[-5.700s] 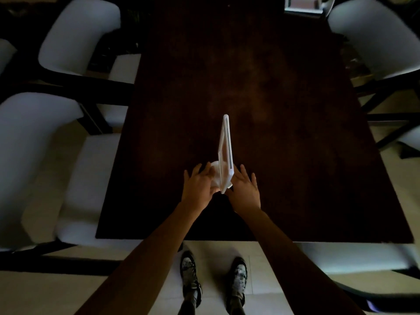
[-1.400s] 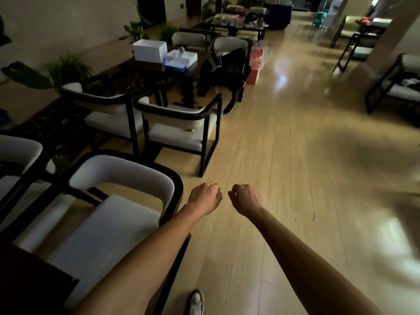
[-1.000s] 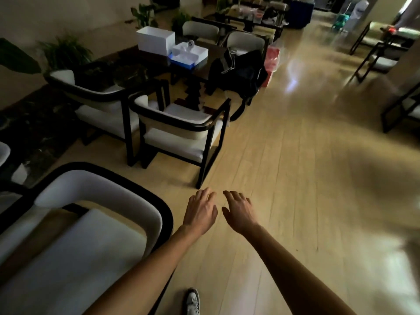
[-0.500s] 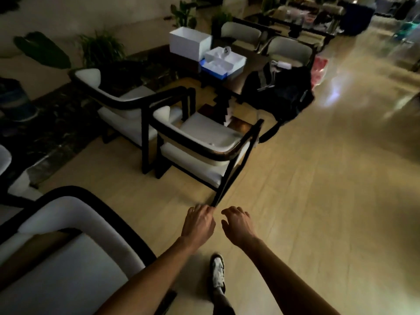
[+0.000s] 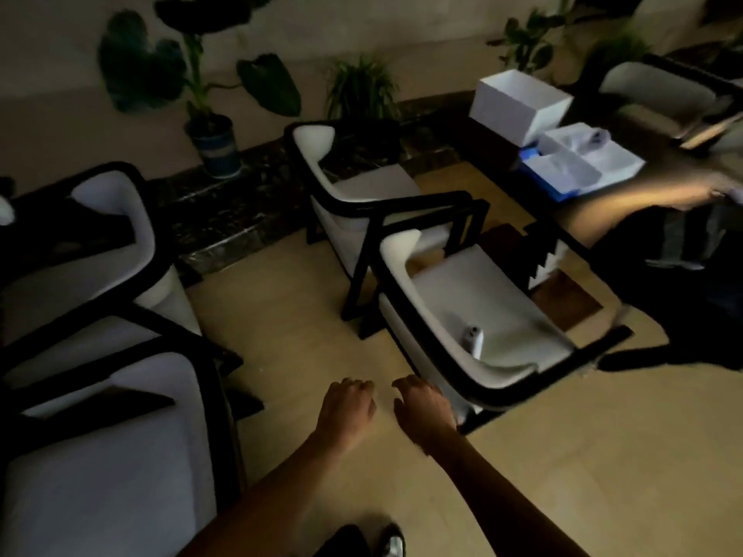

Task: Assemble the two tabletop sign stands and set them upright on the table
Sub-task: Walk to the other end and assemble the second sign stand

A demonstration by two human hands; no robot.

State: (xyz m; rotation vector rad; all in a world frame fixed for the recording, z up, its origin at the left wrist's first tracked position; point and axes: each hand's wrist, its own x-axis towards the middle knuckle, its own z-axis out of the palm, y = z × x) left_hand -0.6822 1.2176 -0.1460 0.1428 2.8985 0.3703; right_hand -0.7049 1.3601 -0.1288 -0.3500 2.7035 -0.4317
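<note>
No sign stand shows in the head view now. My left hand [image 5: 347, 406] and my right hand [image 5: 424, 408] hang side by side over the wooden floor, palms down, fingers loosely curled, holding nothing. Just right of my right hand stands a white-cushioned chair with a black frame [image 5: 474, 315]. A small white device [image 5: 472, 339] lies on its seat. On a dark table [image 5: 627, 195] at the upper right sit a white box [image 5: 518, 106] and an open white and blue box [image 5: 583, 162].
Two more white chairs [image 5: 100, 355] stand at the left and another [image 5: 362, 182] behind the near one. Potted plants [image 5: 209, 94] line the wall. A dark bag [image 5: 683, 299] hangs at the right. My shoe [image 5: 392, 544] shows at the bottom.
The view has swung left and closer to the near chair and the table with boxes since half a second ago. My hands stay together, empty, with fingers a little more curled.
</note>
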